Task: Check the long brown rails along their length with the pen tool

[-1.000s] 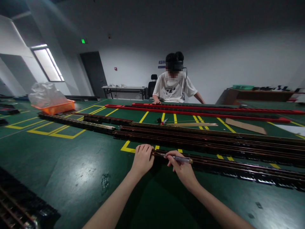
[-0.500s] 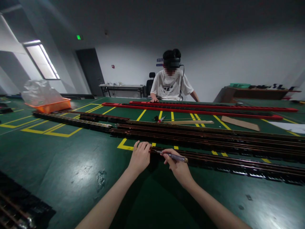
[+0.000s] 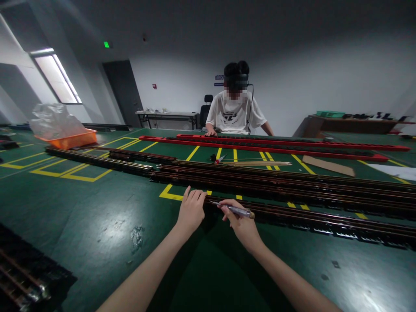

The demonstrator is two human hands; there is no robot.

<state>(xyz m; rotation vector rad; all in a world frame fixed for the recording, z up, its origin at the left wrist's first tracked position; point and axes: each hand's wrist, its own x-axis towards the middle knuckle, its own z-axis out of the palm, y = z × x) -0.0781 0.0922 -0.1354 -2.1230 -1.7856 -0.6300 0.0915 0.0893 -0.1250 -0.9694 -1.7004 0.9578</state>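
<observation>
Left hand (image 3: 191,211) fingers curled on the near rail (image 3: 308,221) end; right hand (image 3: 238,221) fingers pinching a thin tool (image 3: 232,209), tip at rail, green counter (image 3: 97,216).

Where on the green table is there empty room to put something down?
Bare green table lies left of the left hand, between the long dark rails and the dark rack at the near left corner. More lies in front of the right hand. Past the hands, the rails and red strips crowd it.
</observation>
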